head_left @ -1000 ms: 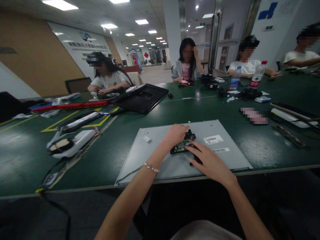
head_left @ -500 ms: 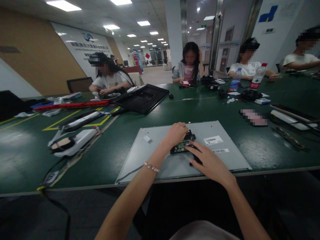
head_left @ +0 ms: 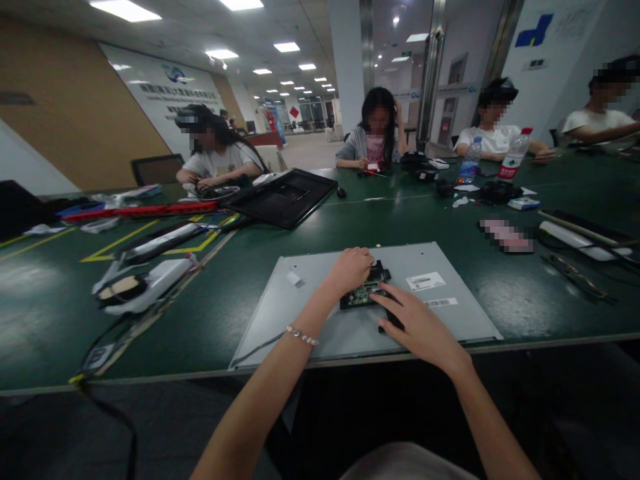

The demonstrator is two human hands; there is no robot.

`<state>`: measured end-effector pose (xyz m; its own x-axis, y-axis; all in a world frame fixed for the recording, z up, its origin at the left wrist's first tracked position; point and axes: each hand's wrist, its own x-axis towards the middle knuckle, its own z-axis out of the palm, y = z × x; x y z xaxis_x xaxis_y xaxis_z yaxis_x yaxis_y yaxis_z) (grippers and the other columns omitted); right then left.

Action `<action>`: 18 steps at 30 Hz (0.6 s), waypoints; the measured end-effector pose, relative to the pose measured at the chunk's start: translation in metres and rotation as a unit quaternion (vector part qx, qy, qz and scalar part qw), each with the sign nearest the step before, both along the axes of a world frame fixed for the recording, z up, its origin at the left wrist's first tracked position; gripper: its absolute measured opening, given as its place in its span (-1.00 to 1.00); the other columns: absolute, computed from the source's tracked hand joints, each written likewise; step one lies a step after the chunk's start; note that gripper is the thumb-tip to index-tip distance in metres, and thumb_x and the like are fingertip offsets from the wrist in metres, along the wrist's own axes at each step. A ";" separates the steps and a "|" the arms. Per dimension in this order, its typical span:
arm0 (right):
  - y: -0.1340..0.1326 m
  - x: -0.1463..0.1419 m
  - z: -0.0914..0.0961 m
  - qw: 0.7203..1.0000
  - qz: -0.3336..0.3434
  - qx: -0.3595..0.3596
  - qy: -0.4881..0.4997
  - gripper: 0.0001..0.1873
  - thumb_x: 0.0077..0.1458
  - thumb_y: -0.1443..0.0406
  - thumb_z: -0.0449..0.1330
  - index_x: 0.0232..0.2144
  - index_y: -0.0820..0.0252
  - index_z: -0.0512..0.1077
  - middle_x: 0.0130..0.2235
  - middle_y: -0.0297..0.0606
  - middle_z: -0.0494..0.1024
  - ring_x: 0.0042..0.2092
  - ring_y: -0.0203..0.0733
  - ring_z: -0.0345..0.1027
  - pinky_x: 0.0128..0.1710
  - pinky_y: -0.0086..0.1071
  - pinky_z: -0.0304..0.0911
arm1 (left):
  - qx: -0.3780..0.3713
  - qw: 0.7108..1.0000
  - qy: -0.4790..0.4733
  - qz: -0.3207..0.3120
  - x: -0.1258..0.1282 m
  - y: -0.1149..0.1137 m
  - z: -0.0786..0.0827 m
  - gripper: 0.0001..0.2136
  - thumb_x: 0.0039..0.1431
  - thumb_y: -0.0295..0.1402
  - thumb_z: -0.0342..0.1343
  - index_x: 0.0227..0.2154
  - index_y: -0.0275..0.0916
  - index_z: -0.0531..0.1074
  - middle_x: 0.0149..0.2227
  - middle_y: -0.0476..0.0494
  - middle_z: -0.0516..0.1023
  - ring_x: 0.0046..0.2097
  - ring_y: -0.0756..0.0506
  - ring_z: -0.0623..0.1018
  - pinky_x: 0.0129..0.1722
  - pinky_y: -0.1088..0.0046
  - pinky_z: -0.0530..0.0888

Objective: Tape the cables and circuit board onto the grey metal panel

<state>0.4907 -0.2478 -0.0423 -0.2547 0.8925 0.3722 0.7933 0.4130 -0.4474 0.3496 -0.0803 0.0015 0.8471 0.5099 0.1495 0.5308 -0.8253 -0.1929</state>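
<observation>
A grey metal monitor back panel (head_left: pixel 440 313) lies flat on the green table (head_left: pixel 240 280) in front of me. A small green circuit board (head_left: pixel 361 295) with black parts sits on its middle. My left hand (head_left: pixel 350 268), a bead bracelet on its wrist, is curled over the board's upper left edge, fingers closed on it. My right hand (head_left: pixel 417 323) lies on the panel just right of the board, fingers stretched out, the forefinger touching the board's right end and the palm covering a dark part.
A black monitor shell (head_left: pixel 285 195) lies beyond the panel. White plastic parts and cables (head_left: pixel 143 283) sit at left, a red strip (head_left: pixel 140 211) behind them. Bottles (head_left: pixel 513 157), dark gear and long strips (head_left: pixel 580 233) lie at right. Other people sit along the far side.
</observation>
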 end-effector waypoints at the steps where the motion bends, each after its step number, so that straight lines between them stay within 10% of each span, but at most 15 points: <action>1: 0.000 0.000 0.000 1.000 0.000 0.000 0.001 -0.49 0.28 0.19 0.04 0.26 -0.01 0.20 0.30 -0.17 0.21 0.27 0.00 0.13 0.24 0.00 0.13 | -0.008 1.000 0.000 -0.004 0.000 0.001 -0.001 -0.75 0.21 -0.51 -0.06 -0.24 -0.31 0.55 -0.23 -0.25 0.55 -0.13 -0.13 0.51 -0.09 0.33 0.40; 18: 0.000 -0.001 0.003 1.000 -0.005 -0.005 -0.012 -0.49 0.29 0.19 0.03 0.26 0.02 0.20 0.30 -0.17 0.19 0.27 -0.03 0.12 0.25 -0.05 0.12 | 0.012 1.000 0.009 -0.026 0.003 0.004 -0.007 -0.74 0.23 -0.51 -0.06 -0.37 -0.36 0.56 -0.29 -0.32 0.58 -0.18 -0.14 0.56 -0.11 0.34 0.43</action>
<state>0.4898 -0.2480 -0.0398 -0.2550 0.8988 0.3565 0.8074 0.4008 -0.4331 0.3527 -0.0767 -0.0053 0.8749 0.4620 0.1453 0.4839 -0.8463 -0.2230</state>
